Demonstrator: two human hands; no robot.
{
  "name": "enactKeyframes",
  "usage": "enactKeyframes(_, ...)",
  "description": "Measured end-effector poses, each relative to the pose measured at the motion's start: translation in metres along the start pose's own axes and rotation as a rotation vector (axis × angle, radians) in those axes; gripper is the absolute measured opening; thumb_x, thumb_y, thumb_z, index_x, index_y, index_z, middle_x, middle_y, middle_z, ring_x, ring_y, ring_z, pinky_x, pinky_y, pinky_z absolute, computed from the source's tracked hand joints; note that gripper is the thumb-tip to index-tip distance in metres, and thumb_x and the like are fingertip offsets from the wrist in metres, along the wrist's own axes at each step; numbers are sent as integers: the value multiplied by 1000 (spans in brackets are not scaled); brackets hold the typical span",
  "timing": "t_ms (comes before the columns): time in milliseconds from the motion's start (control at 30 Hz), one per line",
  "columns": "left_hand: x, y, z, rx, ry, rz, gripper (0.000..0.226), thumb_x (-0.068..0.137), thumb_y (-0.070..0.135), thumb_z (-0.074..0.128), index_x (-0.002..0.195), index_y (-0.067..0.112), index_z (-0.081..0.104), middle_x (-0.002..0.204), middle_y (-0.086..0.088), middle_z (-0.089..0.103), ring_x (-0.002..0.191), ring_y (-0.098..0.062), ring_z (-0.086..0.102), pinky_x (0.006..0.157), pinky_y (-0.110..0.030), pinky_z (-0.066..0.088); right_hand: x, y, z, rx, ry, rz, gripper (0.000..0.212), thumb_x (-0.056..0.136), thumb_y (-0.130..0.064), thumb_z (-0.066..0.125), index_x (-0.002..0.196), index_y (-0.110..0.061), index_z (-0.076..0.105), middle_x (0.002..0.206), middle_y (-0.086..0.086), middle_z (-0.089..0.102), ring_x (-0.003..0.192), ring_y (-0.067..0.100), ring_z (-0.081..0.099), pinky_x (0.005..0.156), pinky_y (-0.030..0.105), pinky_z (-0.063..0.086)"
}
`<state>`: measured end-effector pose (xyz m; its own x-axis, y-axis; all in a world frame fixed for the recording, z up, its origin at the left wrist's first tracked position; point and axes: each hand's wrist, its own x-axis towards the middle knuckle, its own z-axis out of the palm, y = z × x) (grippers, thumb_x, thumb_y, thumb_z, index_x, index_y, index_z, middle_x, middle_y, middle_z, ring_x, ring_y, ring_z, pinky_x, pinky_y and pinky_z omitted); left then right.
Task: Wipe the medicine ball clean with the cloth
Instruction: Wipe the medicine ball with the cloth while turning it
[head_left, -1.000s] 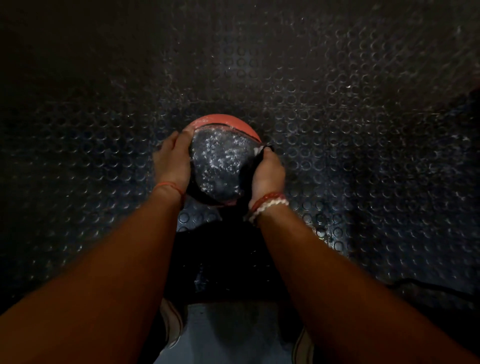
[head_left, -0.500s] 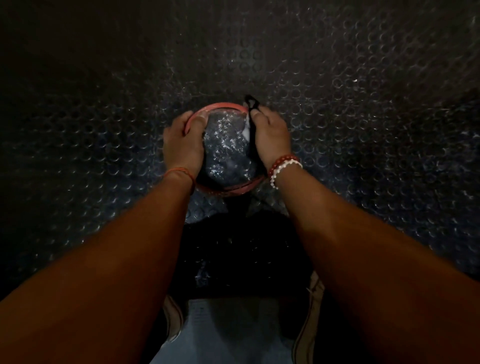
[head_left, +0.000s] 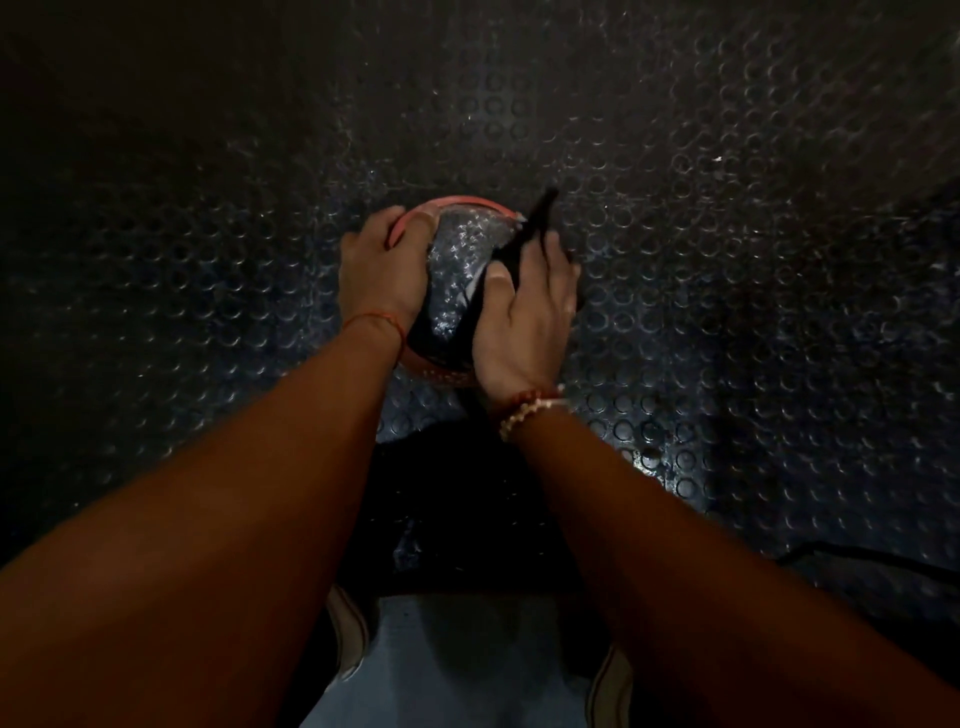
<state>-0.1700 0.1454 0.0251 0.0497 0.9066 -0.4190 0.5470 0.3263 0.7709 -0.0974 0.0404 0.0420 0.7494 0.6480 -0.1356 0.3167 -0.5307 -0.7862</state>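
Both hands are holding the ball (head_left: 462, 260) at the centre of the frame, over the studded floor (head_left: 727, 260).
The left hand (head_left: 376, 275) is gripping the ball's left side, fingers curling over its red edge. The right hand (head_left: 524, 317) is pressing the dark cloth (head_left: 527, 234) to the ball's right side, thumb and fingers pinching it.

the left hand (head_left: 379, 270) covers the left side of the medicine ball (head_left: 462, 260); the right hand (head_left: 524, 317) and the cloth (head_left: 525, 234) cover its right side. the ball's underside is out of sight. part of the cloth is hidden under the right palm. the right fingers (head_left: 551, 252) are motion-blurred. the left forearm (head_left: 234, 519) and right forearm (head_left: 675, 545) are cut off by the frame edges. the floor (head_left: 727, 260) is too dark to read at upper left.
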Motion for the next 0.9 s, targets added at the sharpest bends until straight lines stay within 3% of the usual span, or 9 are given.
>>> enactKeyframes(133, 0, -6, 1, -11, -7, 41, 58, 79, 64, 55, 124, 29, 63, 126, 0, 52, 114, -16, 54, 106, -34, 41, 62, -3, -3, -81, -232, -98, 42, 98, -32, 39, 129, -13, 58, 141, 10, 50, 132, 27, 42, 114, 41, 29)
enactKeyframes(200, -1, -6, 0, -20, -9, 34, 59, 77, 68, 55, 121, 31, 64, 124, 0, 54, 113, -16, 56, 106, -36, 42, 85, -4, -8, 8, -350, 7, 40, 98, -33, 38, 114, -9, 66, 124, 14, 61, 114, 29, 56, 101, 37, 42)
enactKeyframes(267, -2, -8, -1, -44, 3, 8, 62, 69, 75, 54, 115, 34, 66, 121, 1, 60, 110, -15, 59, 104, -40, 45, 95, 2, -14, 24, -448, 213, 41, 102, -26, 35, 122, -2, 61, 127, 18, 60, 111, 26, 57, 94, 29, 43)
enactKeyframes(433, 1, -4, 0, -57, -12, -31, 58, 71, 72, 57, 115, 35, 66, 122, 4, 55, 110, -15, 57, 104, -38, 44, 52, 15, -11, 409, -92, 436, 36, 101, -19, 40, 118, 2, 62, 119, 15, 61, 102, 23, 58, 87, 24, 44)
enactKeyframes(567, 3, 1, 2, -14, -16, -16, 49, 83, 63, 55, 122, 34, 63, 121, 4, 46, 111, -16, 51, 102, -31, 37, 2, 9, -1, 140, -9, 190, 57, 94, -41, 32, 144, -15, 41, 152, 6, 33, 140, 24, 30, 115, 36, 25)
enactKeyframes(700, -1, 2, -1, 34, -6, 16, 56, 74, 69, 52, 117, 36, 65, 125, 1, 54, 113, -19, 56, 106, -38, 42, 23, -3, -7, -185, -96, -153, 52, 95, -35, 34, 142, -14, 44, 153, 9, 35, 144, 29, 25, 120, 40, 16)
enactKeyframes(767, -3, 0, -2, 26, -16, 34, 55, 75, 68, 54, 117, 35, 65, 124, 1, 53, 114, -18, 55, 106, -38, 42, 50, -10, -10, -170, -204, -202, 43, 99, -29, 37, 134, -13, 54, 142, 10, 49, 132, 25, 41, 113, 33, 26)
enactKeyframes(833, -5, -2, -2, 28, -25, 45, 50, 82, 63, 55, 121, 33, 63, 122, 1, 49, 116, -18, 52, 108, -37, 39, 81, -16, -12, -98, -355, -95, 33, 100, -27, 37, 114, -15, 65, 120, 7, 61, 108, 19, 53, 90, 22, 37)
enactKeyframes(900, -7, -3, -3, 17, -29, 46, 50, 82, 64, 54, 120, 33, 64, 123, 0, 50, 113, -17, 54, 106, -38, 41, 97, -12, -13, -86, -495, 69, 31, 102, -25, 36, 88, -21, 62, 101, 3, 61, 92, 11, 46, 75, 22, 37)
